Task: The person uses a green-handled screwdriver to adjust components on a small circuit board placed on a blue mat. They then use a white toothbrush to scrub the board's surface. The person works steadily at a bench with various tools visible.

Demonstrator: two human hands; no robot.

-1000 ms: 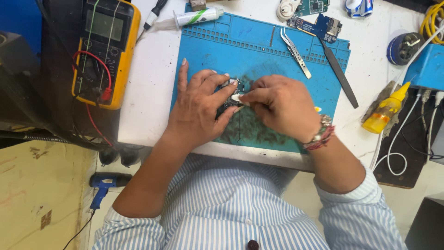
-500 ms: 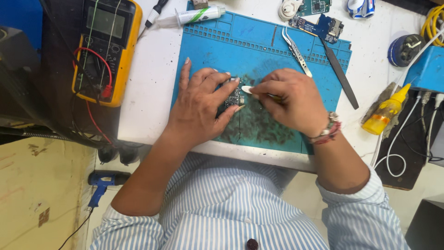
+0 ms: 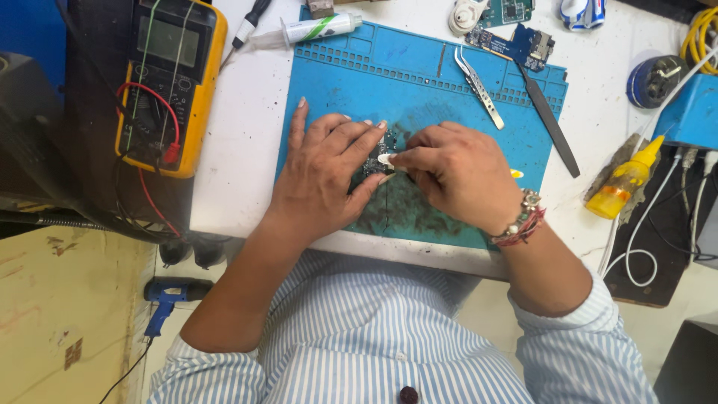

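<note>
My left hand [image 3: 325,176] lies flat on the blue work mat [image 3: 419,75], its fingers pinning a small dark circuit board [image 3: 376,158]. My right hand [image 3: 456,172] is closed around a small white-tipped tool [image 3: 387,159], whose tip touches the board. Most of the tool is hidden inside my fist. A bracelet sits on my right wrist.
Metal tweezers [image 3: 479,86] and a dark flat pry tool [image 3: 550,123] lie on the mat's far right. A yellow multimeter [image 3: 168,82] stands at the left, a white tube [image 3: 318,28] at the top, a yellow squeeze bottle [image 3: 624,179] and cables at the right, more boards [image 3: 512,37] behind.
My right hand has shifted the white tip slightly over the board between the frames; the left hand keeps holding the board in the same place.
</note>
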